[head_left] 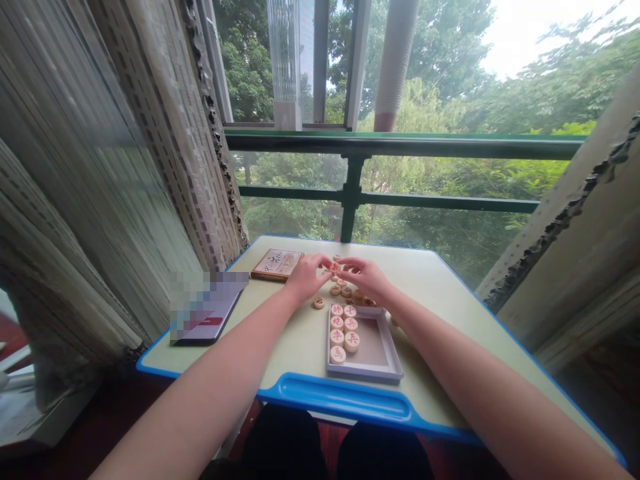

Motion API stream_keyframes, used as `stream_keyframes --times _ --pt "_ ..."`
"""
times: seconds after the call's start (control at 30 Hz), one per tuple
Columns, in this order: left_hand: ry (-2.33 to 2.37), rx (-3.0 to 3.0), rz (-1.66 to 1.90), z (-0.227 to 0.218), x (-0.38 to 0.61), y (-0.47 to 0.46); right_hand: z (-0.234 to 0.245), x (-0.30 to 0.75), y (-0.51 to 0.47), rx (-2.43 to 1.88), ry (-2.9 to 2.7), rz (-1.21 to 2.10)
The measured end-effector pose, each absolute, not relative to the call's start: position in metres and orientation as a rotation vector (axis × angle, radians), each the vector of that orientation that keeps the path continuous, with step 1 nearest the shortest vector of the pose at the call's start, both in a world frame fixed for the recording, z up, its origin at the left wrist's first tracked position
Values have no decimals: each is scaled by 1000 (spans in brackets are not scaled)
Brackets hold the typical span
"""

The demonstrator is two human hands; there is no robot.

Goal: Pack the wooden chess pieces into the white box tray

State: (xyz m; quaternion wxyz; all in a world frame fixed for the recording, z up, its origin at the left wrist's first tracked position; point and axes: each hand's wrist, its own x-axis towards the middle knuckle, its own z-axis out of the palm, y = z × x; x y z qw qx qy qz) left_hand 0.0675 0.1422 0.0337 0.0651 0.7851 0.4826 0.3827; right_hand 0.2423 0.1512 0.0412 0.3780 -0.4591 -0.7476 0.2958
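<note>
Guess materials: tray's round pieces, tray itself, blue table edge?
Round pieces: likely wood, smooth, pale with red characters; plastic possible. Tray: maybe card or plastic, matte greyish, thin straight walls. Table edge: probably molded plastic, semi-gloss, highlights along its rounded recess.

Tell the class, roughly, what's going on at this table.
A person's left hand and right hand hold up a round, pale game piece with a red character. Nearer the person, seven red-marked round pieces lie in two columns in a shallow, pale grey rectangular box. More round, pale loose pieces lie beyond it on the cream, blue-edged table.
</note>
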Motion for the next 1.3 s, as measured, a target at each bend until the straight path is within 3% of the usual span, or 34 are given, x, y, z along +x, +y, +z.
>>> stream_keyframes --times 0.6,0.9,1.3 --pt "1320 2329 1248 45 69 135 55 254 153 -1079 -2108 315" --pt "1042 1845 1315 51 75 130 87 259 135 -1108 -2121 417" --pt "864 2074 1011 60 92 104 77 288 73 -1200 -2083 370"
